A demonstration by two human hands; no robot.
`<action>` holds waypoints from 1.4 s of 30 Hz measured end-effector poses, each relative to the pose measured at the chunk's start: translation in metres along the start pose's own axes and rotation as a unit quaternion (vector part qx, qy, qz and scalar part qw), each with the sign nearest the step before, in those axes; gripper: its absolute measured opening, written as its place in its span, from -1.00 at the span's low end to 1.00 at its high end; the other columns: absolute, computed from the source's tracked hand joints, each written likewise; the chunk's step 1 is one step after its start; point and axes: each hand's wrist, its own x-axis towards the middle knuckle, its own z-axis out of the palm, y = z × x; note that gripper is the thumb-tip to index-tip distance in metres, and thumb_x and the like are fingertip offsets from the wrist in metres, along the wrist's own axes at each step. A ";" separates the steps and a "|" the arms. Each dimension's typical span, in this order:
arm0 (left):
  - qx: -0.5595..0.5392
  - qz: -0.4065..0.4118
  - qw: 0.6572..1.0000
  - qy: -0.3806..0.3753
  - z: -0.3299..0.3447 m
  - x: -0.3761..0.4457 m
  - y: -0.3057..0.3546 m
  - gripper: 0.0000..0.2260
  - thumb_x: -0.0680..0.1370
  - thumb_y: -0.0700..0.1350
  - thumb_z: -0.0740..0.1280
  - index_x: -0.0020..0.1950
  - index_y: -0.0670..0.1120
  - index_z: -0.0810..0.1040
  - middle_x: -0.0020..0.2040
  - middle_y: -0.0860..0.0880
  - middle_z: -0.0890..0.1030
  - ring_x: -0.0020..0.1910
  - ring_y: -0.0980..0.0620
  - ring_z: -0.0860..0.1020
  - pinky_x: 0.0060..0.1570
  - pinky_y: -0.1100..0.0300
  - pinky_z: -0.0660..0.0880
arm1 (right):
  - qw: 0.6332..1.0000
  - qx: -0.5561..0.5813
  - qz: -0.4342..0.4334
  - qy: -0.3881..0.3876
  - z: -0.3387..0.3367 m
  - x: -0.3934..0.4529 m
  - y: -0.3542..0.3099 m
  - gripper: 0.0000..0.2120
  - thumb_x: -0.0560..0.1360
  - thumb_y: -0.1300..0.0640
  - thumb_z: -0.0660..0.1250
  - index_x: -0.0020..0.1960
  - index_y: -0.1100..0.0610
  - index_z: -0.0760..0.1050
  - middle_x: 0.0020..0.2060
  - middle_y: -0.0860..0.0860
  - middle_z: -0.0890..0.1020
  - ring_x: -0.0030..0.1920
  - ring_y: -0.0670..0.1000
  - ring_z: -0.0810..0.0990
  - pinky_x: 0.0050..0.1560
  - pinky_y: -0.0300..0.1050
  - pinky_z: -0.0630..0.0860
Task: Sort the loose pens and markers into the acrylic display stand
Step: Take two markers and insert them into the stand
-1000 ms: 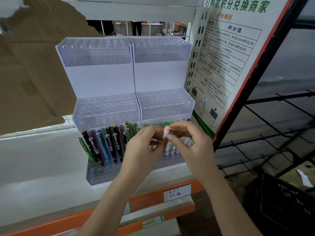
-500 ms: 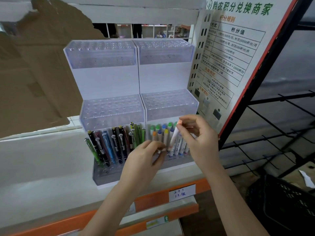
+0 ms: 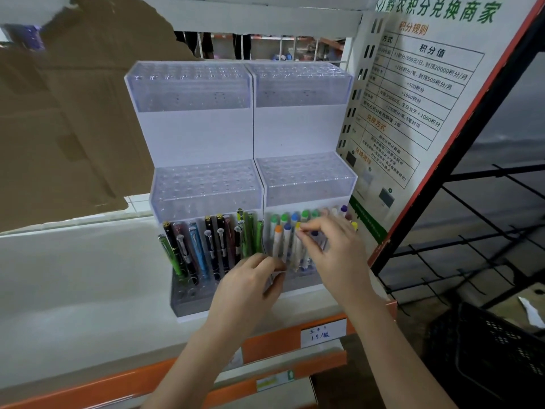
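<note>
The poster (image 3: 424, 93) reads 积分规则; the shelf tag (image 3: 323, 332) is illegible. Right hand (image 3: 339, 255) pinches a marker (image 3: 299, 246) in the stand's (image 3: 236, 137) bottom row — left hand (image 3: 250, 287) curled, its grip unclear.

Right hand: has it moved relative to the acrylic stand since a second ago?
Yes. The right hand has moved right and down from mid-front of the acrylic stand, and now reaches among the markers in its bottom right tier.
</note>
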 end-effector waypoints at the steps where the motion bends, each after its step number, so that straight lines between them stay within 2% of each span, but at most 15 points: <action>1: 0.000 0.002 1.000 0.000 0.000 0.000 0.000 -0.79 0.46 -0.03 0.21 -0.11 -0.05 0.62 -0.18 0.05 0.61 -0.26 0.00 0.60 -0.38 0.22 0.53 | 1.000 -0.023 -0.014 0.006 0.003 -0.002 0.002 -0.82 0.48 0.08 0.31 -0.14 0.20 0.55 -0.23 0.01 0.61 -0.09 -0.05 0.51 0.05 -0.05 0.51; 4: 0.002 0.005 1.000 -0.003 0.000 -0.002 -0.001 -0.80 0.46 -0.04 0.22 -0.11 -0.05 0.62 -0.19 0.04 0.61 -0.26 0.00 0.60 -0.38 0.22 0.53 | 0.996 -0.072 -0.040 0.029 0.005 -0.004 0.003 -0.83 0.48 0.09 0.32 -0.16 0.20 0.56 -0.25 0.01 0.60 -0.08 -0.05 0.47 0.04 -0.07 0.49; 6: 0.001 0.004 1.000 -0.006 0.000 -0.003 -0.001 -0.86 0.44 -0.08 0.28 -0.12 -0.06 0.62 -0.20 0.03 0.61 -0.27 -0.01 0.59 -0.39 0.22 0.52 | 0.993 -0.104 -0.043 0.028 0.005 -0.004 0.004 -0.82 0.49 0.09 0.32 -0.19 0.19 0.54 -0.27 0.01 0.59 -0.09 -0.05 0.45 0.06 -0.10 0.47; 8: 0.002 0.004 1.000 -0.006 -0.002 -0.003 -0.001 -0.84 0.45 -0.07 0.25 -0.13 -0.05 0.61 -0.20 0.04 0.61 -0.27 0.00 0.59 -0.38 0.25 0.50 | 0.991 -0.125 -0.038 0.019 0.006 -0.005 0.005 -0.82 0.49 0.09 0.31 -0.22 0.18 0.52 -0.29 0.01 0.57 -0.11 -0.03 0.45 0.07 -0.13 0.45; 12: 0.002 0.010 1.000 -0.011 -0.006 -0.003 0.000 -0.75 0.46 -0.02 0.15 -0.13 -0.04 0.61 -0.19 0.06 0.61 -0.25 0.03 0.59 -0.36 0.26 0.50 | 0.992 -0.123 -0.027 0.018 0.009 -0.007 0.005 -0.82 0.50 0.10 0.30 -0.20 0.20 0.52 -0.27 0.02 0.57 -0.10 -0.01 0.45 0.08 -0.18 0.41; 19: 0.014 0.027 0.999 -0.032 -0.018 -0.002 -0.005 -0.71 0.48 0.00 0.13 -0.10 -0.06 0.62 -0.16 0.03 0.61 -0.20 0.00 0.59 -0.32 0.20 0.54 | 0.991 -0.132 -0.006 0.010 0.005 -0.015 -0.002 -0.84 0.53 0.12 0.27 -0.05 0.21 0.56 -0.14 0.05 0.60 -0.02 0.03 0.51 0.11 -0.19 0.39; 23: 0.034 0.031 0.998 -0.030 -0.025 -0.009 -0.011 -0.71 0.48 0.02 0.13 -0.12 -0.06 0.61 -0.17 0.02 0.60 -0.20 -0.02 0.58 -0.33 0.17 0.56 | 0.993 -0.118 0.004 0.012 0.005 -0.031 -0.019 -0.82 0.52 0.14 0.25 0.03 0.21 0.55 -0.06 0.06 0.61 0.03 0.01 0.52 0.12 -0.14 0.45; 26: 0.062 0.028 0.997 -0.030 -0.032 -0.022 -0.016 -0.74 0.47 0.00 0.15 -0.12 -0.06 0.60 -0.17 0.03 0.60 -0.21 -0.01 0.59 -0.33 0.21 0.55 | 0.996 -0.088 -0.006 -0.012 0.008 -0.046 -0.036 -0.83 0.52 0.14 0.25 0.05 0.19 0.53 -0.06 0.05 0.60 0.05 0.00 0.51 0.16 -0.25 0.38; 34: 0.122 -0.104 0.986 0.045 -0.073 -0.077 -0.040 -0.77 0.48 -0.03 0.16 -0.11 -0.04 0.60 -0.17 0.06 0.61 -0.17 0.05 0.58 -0.26 0.24 0.50 | 0.988 0.044 -0.073 -0.128 0.042 -0.070 -0.087 -0.76 0.54 0.09 0.16 0.03 0.16 0.55 -0.07 0.00 0.60 0.05 -0.05 0.47 0.23 -0.34 0.26; 38: 0.163 -0.181 0.968 0.054 -0.108 -0.113 -0.061 -0.92 0.48 -0.12 0.31 -0.09 -0.05 0.60 -0.14 0.03 0.61 -0.13 0.00 0.59 -0.28 0.18 0.54 | 0.972 0.106 -0.092 -0.190 0.076 -0.073 -0.121 -0.75 0.53 0.06 0.15 0.02 0.12 0.55 -0.07 -0.03 0.58 0.05 -0.08 0.44 0.16 -0.26 0.31; 42: 0.190 -0.248 0.948 0.060 -0.153 -0.152 -0.090 -0.88 0.54 -0.13 0.31 0.03 -0.06 0.59 0.01 0.01 0.60 0.02 0.01 0.54 -0.08 0.13 0.50 | 0.959 0.134 -0.102 -0.229 0.122 -0.072 -0.168 -0.75 0.50 0.06 0.13 0.04 0.09 0.53 -0.11 -0.05 0.58 -0.01 -0.06 0.45 0.06 -0.20 0.37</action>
